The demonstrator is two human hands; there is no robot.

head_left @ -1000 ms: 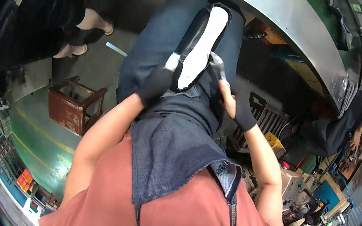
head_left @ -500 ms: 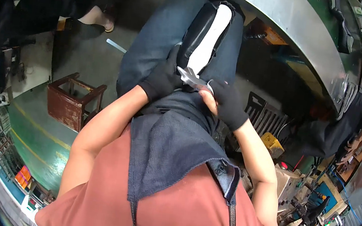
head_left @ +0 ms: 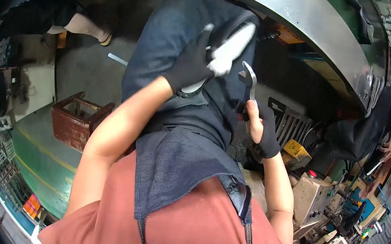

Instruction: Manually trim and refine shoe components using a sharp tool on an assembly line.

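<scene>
A grey concrete workshop floor (head_left: 81, 68) fills the upper left of the frame, giving way at the lower left to a green-painted strip (head_left: 39, 162) with yellow lines. A broad curved band of bare grey steel (head_left: 313, 19) arches across the top and down the upper right. At the upper left a seated person's bare legs (head_left: 79, 24) show beside dark clothing. At the right edge another person in a dark apron (head_left: 362, 136) stands among machines. The lower right is crowded with a beige machine housing (head_left: 311, 202), a yellow block (head_left: 296, 150) and tangled cables.

A dark red open wooden crate (head_left: 77, 120) stands on the floor at the left centre; what lies inside cannot be made out. A black slatted plastic crate (head_left: 291, 125) sits right of centre, its contents hidden.

In the upper middle, the left hand (head_left: 190, 66), in a black glove, has its fingers curled shut around a white and black oblong part (head_left: 227, 51) that rests against the person's dark denim apron (head_left: 179, 134). The right hand (head_left: 262, 129), also black-gloved, is clamped on the shaft of a steel open-ended spanner (head_left: 249, 82), held upright just right of the white part, its head close beside that part without clearly touching it.
</scene>
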